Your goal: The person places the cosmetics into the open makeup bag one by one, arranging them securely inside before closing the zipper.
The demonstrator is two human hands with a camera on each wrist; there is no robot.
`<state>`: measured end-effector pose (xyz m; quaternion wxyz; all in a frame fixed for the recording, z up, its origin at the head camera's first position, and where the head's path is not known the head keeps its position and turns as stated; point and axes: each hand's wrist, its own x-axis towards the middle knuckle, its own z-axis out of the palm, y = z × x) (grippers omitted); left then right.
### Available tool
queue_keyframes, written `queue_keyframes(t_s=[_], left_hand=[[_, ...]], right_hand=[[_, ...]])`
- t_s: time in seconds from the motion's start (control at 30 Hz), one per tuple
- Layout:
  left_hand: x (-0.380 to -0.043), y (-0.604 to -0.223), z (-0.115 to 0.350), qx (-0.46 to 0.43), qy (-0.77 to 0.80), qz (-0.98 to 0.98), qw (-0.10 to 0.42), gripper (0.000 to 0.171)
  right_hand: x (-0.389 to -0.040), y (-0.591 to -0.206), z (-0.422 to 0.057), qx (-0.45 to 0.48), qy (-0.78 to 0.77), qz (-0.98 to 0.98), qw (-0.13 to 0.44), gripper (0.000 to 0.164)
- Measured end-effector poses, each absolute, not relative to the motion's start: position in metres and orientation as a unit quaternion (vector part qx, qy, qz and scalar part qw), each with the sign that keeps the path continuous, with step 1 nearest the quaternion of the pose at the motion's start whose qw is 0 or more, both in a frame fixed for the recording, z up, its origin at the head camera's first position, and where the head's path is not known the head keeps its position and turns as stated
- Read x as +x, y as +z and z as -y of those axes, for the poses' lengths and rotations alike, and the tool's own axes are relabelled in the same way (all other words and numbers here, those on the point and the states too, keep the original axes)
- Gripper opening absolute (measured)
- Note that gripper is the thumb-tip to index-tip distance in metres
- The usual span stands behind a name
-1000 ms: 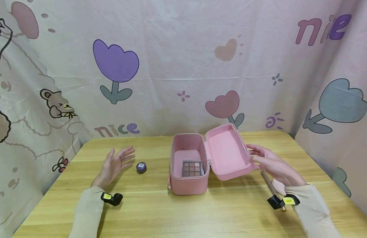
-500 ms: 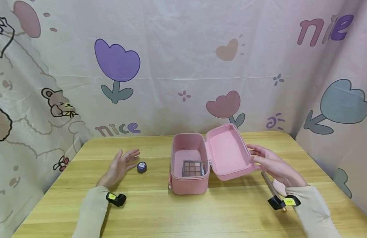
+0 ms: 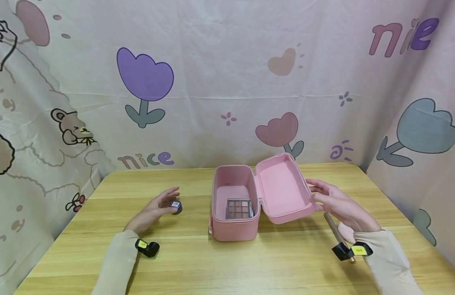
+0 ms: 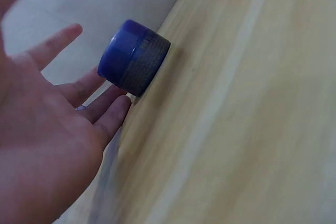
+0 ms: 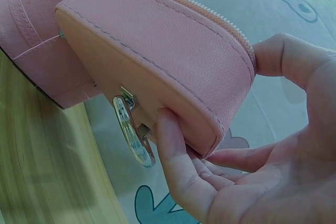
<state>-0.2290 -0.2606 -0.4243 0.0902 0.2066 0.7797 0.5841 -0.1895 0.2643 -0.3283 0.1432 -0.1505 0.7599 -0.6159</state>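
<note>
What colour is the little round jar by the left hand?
The jar looks deep blue; it shows best in the left wrist view.

In the head view, the jar [image 3: 178,208] at left is partly covered by the left hand [image 3: 153,209], its label [image 3: 175,204] too small to be read. At lower right, the stick [image 3: 332,228] is partly hidden by a black camera [image 3: 341,251]. In the right wrist view, the pink case [image 5: 142,61] is cut off at upper left, the right hand [image 5: 273,171] at right.
</note>
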Motion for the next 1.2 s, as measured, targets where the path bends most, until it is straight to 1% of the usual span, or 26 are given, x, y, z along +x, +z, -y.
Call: queue_keyframes(t_s=[0.2, 0.33, 0.83, 0.93, 1.07, 1.2], left_hand=[[-0.2306, -0.4252, 0.2590, 0.198, 0.559, -0.800, 0.086, 0.087], [-0.2319, -0.4254, 0.2574, 0.193, 0.542, -0.815, 0.075, 0.094], [-0.2364, -0.4250, 0.2520, 0.167, 0.496, -0.851, 0.025, 0.080], [-0.2363, -0.4261, 0.2528, 0.161, 0.499, -0.851, 0.019, 0.074], [-0.2368, -0.4283, 0.2527, 0.131, 0.509, -0.851, 0.009, 0.062], [-0.2370, -0.4289, 0.2524, 0.107, 0.514, -0.851, -0.002, 0.057]], right_hand=[[-0.1896, -0.3277, -0.2643, -0.152, -0.616, -0.760, 0.142, 0.068], [-0.1892, -0.3286, -0.2647, -0.160, -0.622, -0.754, 0.141, 0.068], [-0.1876, -0.3306, -0.2646, -0.157, -0.623, -0.754, 0.135, 0.069], [-0.1879, -0.3309, -0.2644, -0.159, -0.625, -0.753, 0.133, 0.068], [-0.1884, -0.3304, -0.2633, -0.155, -0.624, -0.754, 0.133, 0.068], [-0.1889, -0.3292, -0.2625, -0.155, -0.621, -0.756, 0.135, 0.069]])
